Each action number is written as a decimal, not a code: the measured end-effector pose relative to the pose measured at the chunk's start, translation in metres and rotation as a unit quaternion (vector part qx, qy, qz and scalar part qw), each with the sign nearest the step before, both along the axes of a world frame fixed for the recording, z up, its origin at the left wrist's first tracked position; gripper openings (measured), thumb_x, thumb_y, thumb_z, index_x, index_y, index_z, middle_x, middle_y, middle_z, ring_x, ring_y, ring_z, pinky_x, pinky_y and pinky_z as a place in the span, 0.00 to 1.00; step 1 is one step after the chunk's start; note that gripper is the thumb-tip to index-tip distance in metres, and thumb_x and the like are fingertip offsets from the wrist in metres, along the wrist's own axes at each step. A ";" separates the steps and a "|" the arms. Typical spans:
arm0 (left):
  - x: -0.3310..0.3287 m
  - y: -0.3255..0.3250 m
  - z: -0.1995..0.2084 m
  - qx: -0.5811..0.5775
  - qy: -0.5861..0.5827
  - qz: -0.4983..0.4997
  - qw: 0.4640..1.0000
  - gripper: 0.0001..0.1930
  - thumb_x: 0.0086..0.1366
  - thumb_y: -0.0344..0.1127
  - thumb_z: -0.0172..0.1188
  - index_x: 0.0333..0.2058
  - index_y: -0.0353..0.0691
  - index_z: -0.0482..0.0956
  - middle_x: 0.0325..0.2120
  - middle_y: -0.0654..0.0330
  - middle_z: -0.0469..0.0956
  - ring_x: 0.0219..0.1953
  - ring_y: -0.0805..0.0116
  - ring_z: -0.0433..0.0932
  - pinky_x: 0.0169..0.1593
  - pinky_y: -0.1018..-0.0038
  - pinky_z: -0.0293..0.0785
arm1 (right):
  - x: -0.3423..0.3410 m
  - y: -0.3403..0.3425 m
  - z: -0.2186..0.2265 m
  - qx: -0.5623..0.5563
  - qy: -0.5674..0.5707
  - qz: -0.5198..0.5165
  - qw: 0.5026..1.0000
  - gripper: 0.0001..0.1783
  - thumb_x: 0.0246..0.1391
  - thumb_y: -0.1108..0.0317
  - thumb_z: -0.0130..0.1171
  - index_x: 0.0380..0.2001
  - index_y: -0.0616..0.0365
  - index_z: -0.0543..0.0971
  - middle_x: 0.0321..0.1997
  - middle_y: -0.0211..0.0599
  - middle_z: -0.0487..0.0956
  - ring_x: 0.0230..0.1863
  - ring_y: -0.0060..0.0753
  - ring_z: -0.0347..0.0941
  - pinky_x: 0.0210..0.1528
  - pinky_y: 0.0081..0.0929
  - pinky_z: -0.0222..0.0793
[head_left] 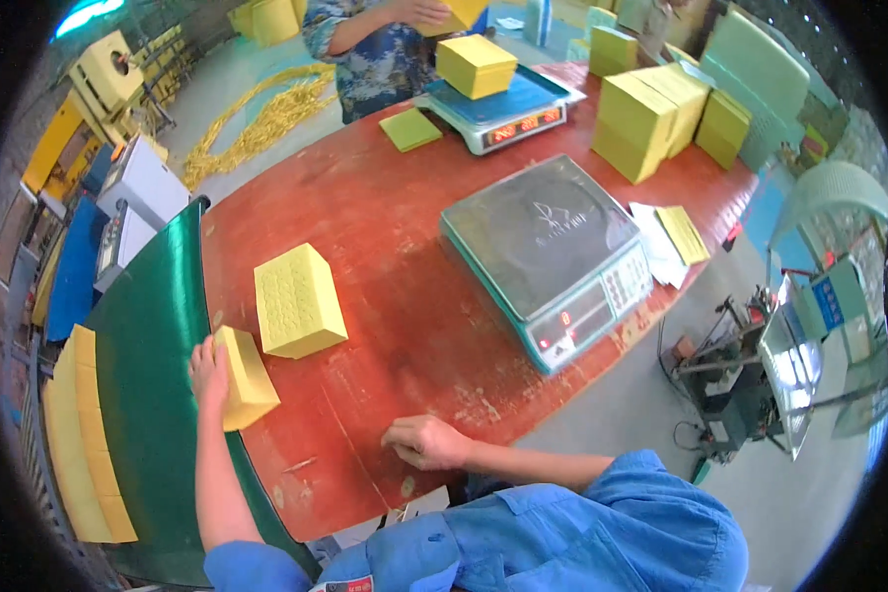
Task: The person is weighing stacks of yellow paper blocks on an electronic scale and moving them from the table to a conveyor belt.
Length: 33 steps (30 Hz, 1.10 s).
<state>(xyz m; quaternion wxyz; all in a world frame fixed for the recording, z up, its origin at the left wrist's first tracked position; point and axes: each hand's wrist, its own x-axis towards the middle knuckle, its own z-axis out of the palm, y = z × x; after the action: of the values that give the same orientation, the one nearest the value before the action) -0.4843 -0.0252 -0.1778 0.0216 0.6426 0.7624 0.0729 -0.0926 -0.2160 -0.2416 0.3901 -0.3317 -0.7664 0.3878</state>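
My left hand (208, 372) grips the outer side of a yellow block of stacked paper sheets (248, 383) at the table's left edge. Its fingers lie over the block's far corner. Just beyond stands a second yellow block (300, 301) with a rough, patterned top, on the red table (385, 247). Near the front edge of the table my right hand (426, 442) rests with its fingers curled in, and nothing shows in it. To its upper right sits a flat-topped digital scale (543, 237) with no block on it.
A green conveyor belt (153, 326) runs along the left, with a row of yellow blocks (87, 434) at its outer side. Across the table a co-worker (380, 59) holds a block beside another scale (503, 104) bearing one. More blocks (646, 118) stand far right.
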 end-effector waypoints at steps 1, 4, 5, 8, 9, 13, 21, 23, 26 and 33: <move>0.014 -0.019 0.000 -0.003 -0.016 -0.015 1.000 0.28 0.71 0.53 0.40 0.64 0.45 0.62 0.63 0.50 0.62 0.66 0.45 0.57 0.67 0.53 0.54 | 0.002 -0.002 -0.002 0.004 -0.001 -0.011 1.000 0.09 0.51 0.73 0.56 0.38 0.59 0.77 0.32 0.47 0.76 0.36 0.54 0.75 0.37 0.43 0.73; 0.012 -0.093 -0.018 0.021 0.020 -0.066 0.997 0.26 0.71 0.48 0.44 0.63 0.43 0.64 0.62 0.47 0.62 0.65 0.43 0.57 0.66 0.52 0.56 | -0.013 -0.032 -0.003 -0.029 0.045 -0.047 0.997 0.09 0.52 0.73 0.55 0.38 0.60 0.77 0.35 0.48 0.77 0.38 0.53 0.76 0.39 0.41 0.73; 0.004 -0.115 -0.027 0.045 0.064 -0.111 0.991 0.25 0.70 0.46 0.47 0.62 0.43 0.65 0.62 0.45 0.62 0.65 0.42 0.57 0.65 0.51 0.57 | -0.021 -0.044 -0.003 -0.061 0.081 -0.069 0.992 0.09 0.53 0.72 0.56 0.38 0.61 0.77 0.36 0.48 0.78 0.39 0.52 0.77 0.40 0.40 0.74; 0.077 -0.177 -0.021 0.054 0.063 -0.163 0.983 0.24 0.69 0.44 0.48 0.62 0.43 0.67 0.62 0.45 0.61 0.65 0.39 0.56 0.66 0.49 0.57 | -0.017 -0.105 -0.007 -0.208 0.066 0.071 0.973 0.12 0.56 0.68 0.56 0.41 0.62 0.78 0.40 0.46 0.81 0.42 0.44 0.79 0.44 0.37 0.74; 0.120 -0.203 0.007 0.040 0.022 -0.148 0.988 0.25 0.69 0.44 0.49 0.62 0.43 0.67 0.63 0.44 0.61 0.66 0.39 0.56 0.66 0.49 0.56 | -0.014 -0.122 -0.010 -0.260 0.048 0.113 0.958 0.14 0.57 0.66 0.56 0.43 0.63 0.79 0.41 0.46 0.81 0.42 0.42 0.79 0.45 0.36 0.75; 0.193 -0.275 0.030 0.033 -0.005 -0.187 0.982 0.29 0.67 0.47 0.51 0.64 0.44 0.65 0.65 0.45 0.59 0.68 0.37 0.52 0.66 0.44 0.54 | 0.002 -0.150 -0.057 -0.568 0.088 0.123 0.809 0.21 0.62 0.64 0.53 0.57 0.60 0.74 0.45 0.39 0.81 0.46 0.36 0.77 0.50 0.32 0.73; 0.231 -0.312 0.050 0.109 -0.138 -0.165 0.971 0.33 0.64 0.43 0.57 0.65 0.38 0.61 0.65 0.42 0.56 0.66 0.35 0.54 0.66 0.49 0.56 | 0.010 -0.154 -0.036 -0.609 0.448 0.120 0.644 0.23 0.63 0.64 0.51 0.60 0.59 0.69 0.55 0.37 0.76 0.54 0.32 0.72 0.60 0.33 0.64; 0.215 -0.319 0.029 0.078 -0.172 -0.124 0.974 0.32 0.65 0.43 0.57 0.64 0.36 0.61 0.64 0.41 0.58 0.65 0.39 0.58 0.65 0.52 0.58 | 0.014 -0.155 -0.025 -0.614 0.439 0.114 0.645 0.23 0.64 0.63 0.51 0.60 0.60 0.69 0.55 0.37 0.76 0.56 0.33 0.72 0.61 0.33 0.65; 0.188 -0.310 0.004 0.030 -0.389 -0.060 0.919 0.30 0.67 0.43 0.55 0.63 0.34 0.62 0.61 0.44 0.64 0.62 0.49 0.65 0.62 0.58 0.64 | 0.037 -0.143 0.036 -0.536 0.299 0.065 0.787 0.25 0.64 0.60 0.53 0.61 0.61 0.70 0.59 0.38 0.74 0.60 0.33 0.69 0.62 0.34 0.64; 0.269 -0.250 0.001 -0.015 -0.603 -0.059 0.795 0.24 0.71 0.39 0.54 0.60 0.34 0.66 0.54 0.53 0.73 0.53 0.63 0.74 0.54 0.68 0.74 | 0.122 -0.075 0.125 -0.025 0.136 -0.082 0.987 0.24 0.60 0.61 0.57 0.57 0.59 0.73 0.57 0.49 0.70 0.62 0.46 0.64 0.64 0.36 0.61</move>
<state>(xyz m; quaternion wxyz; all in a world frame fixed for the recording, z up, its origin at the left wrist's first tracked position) -0.2151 -0.2749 -0.1772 0.4910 0.5115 0.5565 0.4331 0.0298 -0.2914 -0.1167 0.5129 -0.3469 -0.6665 0.4153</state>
